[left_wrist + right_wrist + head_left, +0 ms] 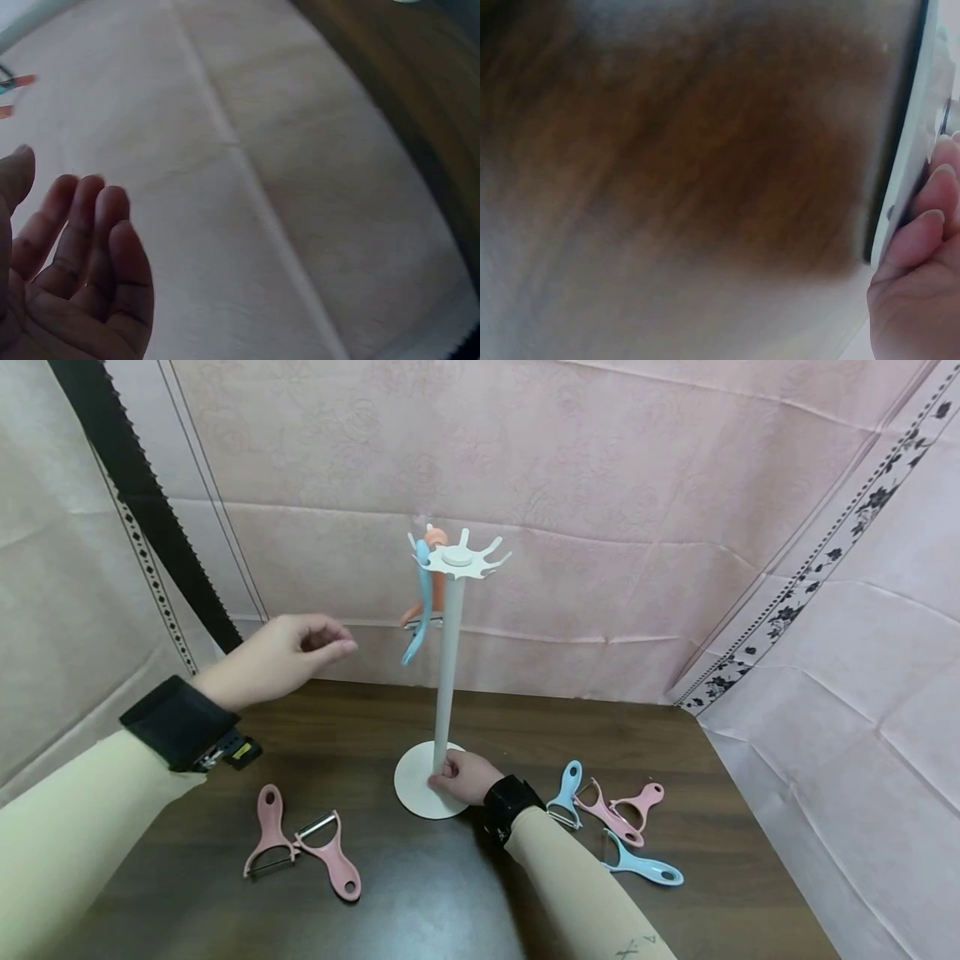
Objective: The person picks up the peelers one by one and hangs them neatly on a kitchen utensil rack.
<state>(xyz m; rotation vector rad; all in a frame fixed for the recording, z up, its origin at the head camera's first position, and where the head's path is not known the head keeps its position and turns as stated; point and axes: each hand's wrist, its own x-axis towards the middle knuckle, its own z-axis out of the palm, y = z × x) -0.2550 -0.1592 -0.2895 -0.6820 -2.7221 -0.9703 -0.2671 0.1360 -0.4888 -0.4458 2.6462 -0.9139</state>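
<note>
While my right hand (467, 777) grasps the white stand (447, 668) low on its pole, fingers curled in just above the base, my left hand (288, 656) is raised to the left of the pole, released, with fingers loosely bent. The stand is upright on the dark wood-grained table (405, 918): a flat round base, a slender straight pole, and a crown of radiating, upturned prongs. On the crown's left side hang a glossy blue peeler (427, 597), its curved handle seen edge-on, and, partly behind it, an orange peeler (438, 589). Two pink peelers (270, 814), Y-shaped, each with a hole through the handle's end and a metal blade, lie to the left with their heads meeting. To the right, beyond my forearm, lies a loose cluster of blue and pink peelers (648, 867), before a pale patterned cloth (570, 468)
</note>
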